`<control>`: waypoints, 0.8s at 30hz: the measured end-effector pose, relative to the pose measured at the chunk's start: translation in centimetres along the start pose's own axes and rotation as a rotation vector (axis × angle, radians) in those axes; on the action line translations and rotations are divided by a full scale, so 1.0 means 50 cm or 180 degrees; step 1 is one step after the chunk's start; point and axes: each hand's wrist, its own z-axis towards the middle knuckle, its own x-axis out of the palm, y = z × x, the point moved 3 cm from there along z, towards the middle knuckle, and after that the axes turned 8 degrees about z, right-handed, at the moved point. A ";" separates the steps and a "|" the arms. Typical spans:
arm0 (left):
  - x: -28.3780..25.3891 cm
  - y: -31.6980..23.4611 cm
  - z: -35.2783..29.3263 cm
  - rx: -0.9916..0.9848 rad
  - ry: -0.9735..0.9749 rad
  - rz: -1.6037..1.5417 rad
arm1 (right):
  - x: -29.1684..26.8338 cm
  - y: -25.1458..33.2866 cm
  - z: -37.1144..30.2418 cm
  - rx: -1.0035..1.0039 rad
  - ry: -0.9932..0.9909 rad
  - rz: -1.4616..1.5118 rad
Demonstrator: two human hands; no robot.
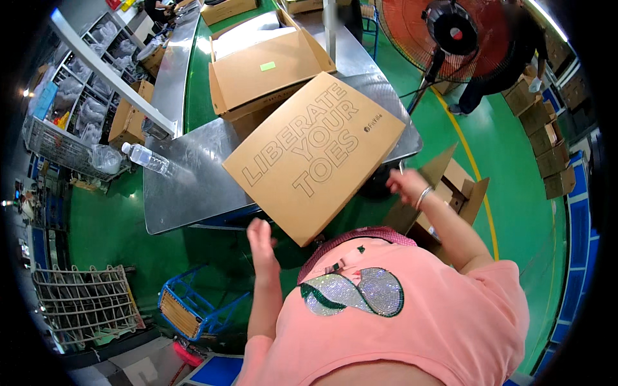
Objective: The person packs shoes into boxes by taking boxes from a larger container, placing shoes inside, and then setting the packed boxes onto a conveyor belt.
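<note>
The flat cardboard shoe box [315, 154] lies tilted, overhanging the near edge of the steel table [180, 186], long axis running from near-left to far-right. The left hand [261, 239] is open, fingers spread, just beside its near corner (apparently not gripping). The right hand [405, 185], open, hovers off its right edge.

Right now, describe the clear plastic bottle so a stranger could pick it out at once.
Start at the shiny metal table in the middle of the view, where a large flat cardboard box hangs over its near edge. Go to the table's far left edge: the water bottle lies there on its side. It is the only clear plastic thing on the table; everything else there is brown cardboard.
</note>
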 end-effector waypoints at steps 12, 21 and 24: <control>0.079 -0.060 0.127 -0.0190 0.1018 -0.1815 | 0.193 -0.128 0.056 0.1077 0.1693 0.1701; 0.030 0.072 0.082 0.0296 0.0384 -0.0358 | 0.088 0.008 -0.049 0.0170 0.1680 0.2549; 0.044 -0.060 0.077 0.3131 -0.0381 0.2314 | 0.061 0.113 -0.104 -0.0643 0.1736 0.2277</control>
